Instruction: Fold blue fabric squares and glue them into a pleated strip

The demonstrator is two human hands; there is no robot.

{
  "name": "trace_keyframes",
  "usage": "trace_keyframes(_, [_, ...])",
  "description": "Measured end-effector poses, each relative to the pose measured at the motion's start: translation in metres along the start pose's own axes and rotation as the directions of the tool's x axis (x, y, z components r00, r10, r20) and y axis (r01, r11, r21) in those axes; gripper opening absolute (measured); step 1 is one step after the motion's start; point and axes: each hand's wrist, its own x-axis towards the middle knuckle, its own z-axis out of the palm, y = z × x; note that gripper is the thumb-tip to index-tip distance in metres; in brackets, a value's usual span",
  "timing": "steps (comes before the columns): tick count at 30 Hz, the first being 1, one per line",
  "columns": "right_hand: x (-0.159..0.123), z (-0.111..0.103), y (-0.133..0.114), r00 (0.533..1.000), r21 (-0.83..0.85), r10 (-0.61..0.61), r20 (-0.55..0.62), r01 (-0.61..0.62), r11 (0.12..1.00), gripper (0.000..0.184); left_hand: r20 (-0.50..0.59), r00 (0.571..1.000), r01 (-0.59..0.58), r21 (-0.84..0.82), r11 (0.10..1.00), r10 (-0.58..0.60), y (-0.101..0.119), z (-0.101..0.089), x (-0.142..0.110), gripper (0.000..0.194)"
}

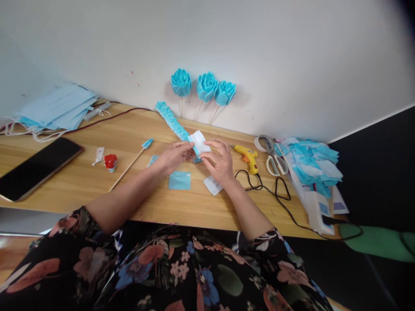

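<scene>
Between my two hands, over the middle of the table, is a small piece of mask fabric [200, 141], white on its upper face with some blue below. My left hand [178, 156] pinches its left edge. Thumb and fingers of my right hand [219, 160] grip its right side. Behind the hands runs a row of folded blue pieces [172, 121], overlapping like a strip. A flat blue square [179, 180] lies just below my hands, and a whitish square [212, 185] is partly under my right wrist. By my left forearm lies a stick with a blue tip [129, 165].
Three blue fabric flowers [207, 86] on sticks lean against the wall. At right are a yellow glue gun [248, 157] with a looping cord, scissors [276, 165], tape [264, 144], cut fabric [311, 162] and a power strip [317, 211]. At left are masks [58, 108], a phone [39, 168] and a red wrapper [110, 161].
</scene>
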Motion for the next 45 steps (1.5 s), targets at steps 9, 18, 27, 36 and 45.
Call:
trace_keyframes(9, [0.001, 0.000, -0.001, 0.994, 0.038, 0.088, 0.065, -0.091, 0.995, 0.017, 0.023, 1.000, -0.023, 0.059, 0.998, 0.021, 0.001, 0.000, -0.001, 0.026])
trace_keyframes(18, [0.000, 0.000, -0.003, 0.990, 0.097, 0.137, 0.045, -0.141, 0.985, 0.008, -0.076, 0.983, -0.136, 0.304, 0.943, 0.166, -0.003, -0.001, 0.002, 0.023])
trace_keyframes(27, [-0.005, 0.006, -0.001, 0.862, 0.439, 0.485, 0.148, -0.496, 0.749, 0.012, -0.019, 0.994, -0.100, 0.303, 0.948, 0.111, -0.003, 0.002, -0.001, 0.022])
trace_keyframes(36, [-0.004, 0.011, -0.003, 0.674, 0.655, 0.663, 0.326, -0.667, 0.355, 0.027, -0.003, 0.997, -0.077, 0.298, 0.952, 0.082, -0.001, 0.003, -0.001, 0.021])
trace_keyframes(45, [-0.001, 0.011, -0.005, 0.668, 0.666, 0.677, 0.309, -0.660, 0.347, 0.037, -0.015, 0.997, -0.065, 0.294, 0.954, 0.073, -0.004, 0.002, -0.001, 0.030])
